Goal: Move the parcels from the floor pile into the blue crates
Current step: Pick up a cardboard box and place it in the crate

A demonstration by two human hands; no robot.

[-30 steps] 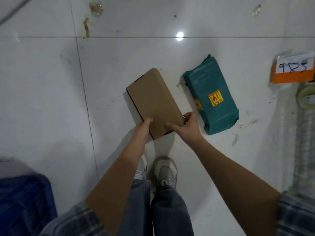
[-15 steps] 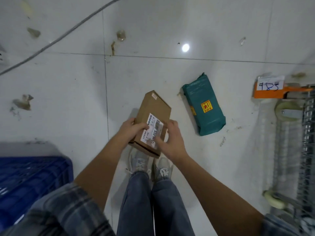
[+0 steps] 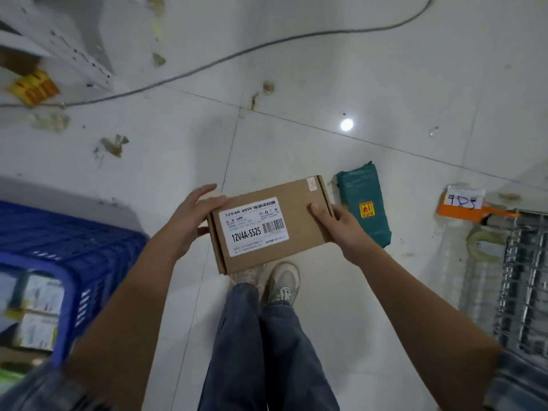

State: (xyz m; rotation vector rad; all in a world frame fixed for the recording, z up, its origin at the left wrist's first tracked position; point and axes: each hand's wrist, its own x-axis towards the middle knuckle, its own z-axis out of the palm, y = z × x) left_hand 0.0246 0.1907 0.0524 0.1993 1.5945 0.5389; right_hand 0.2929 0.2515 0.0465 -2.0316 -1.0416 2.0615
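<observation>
A flat brown cardboard box (image 3: 299, 215) with a white barcode label hangs level above the floor, label side up. My left hand (image 3: 189, 221) grips its left end and my right hand (image 3: 341, 223) grips its right end, thumb on top. Just past the box, a teal plastic-wrapped parcel (image 3: 366, 203) with a yellow sticker lies on the white tiles. A blue slatted crate (image 3: 71, 262) stands at the left, with several white boxes inside it.
A metal wire cart (image 3: 522, 280) with an orange tag marked 985 (image 3: 462, 203) stands at the right. A grey cable (image 3: 237, 54) runs across the floor at the back. A white perforated shelf upright (image 3: 74, 54) is at top left. My feet (image 3: 278, 283) are below the box.
The box came up off the floor and was turned label side up, now held level between both hands. The view swung left, showing more of the blue crate.
</observation>
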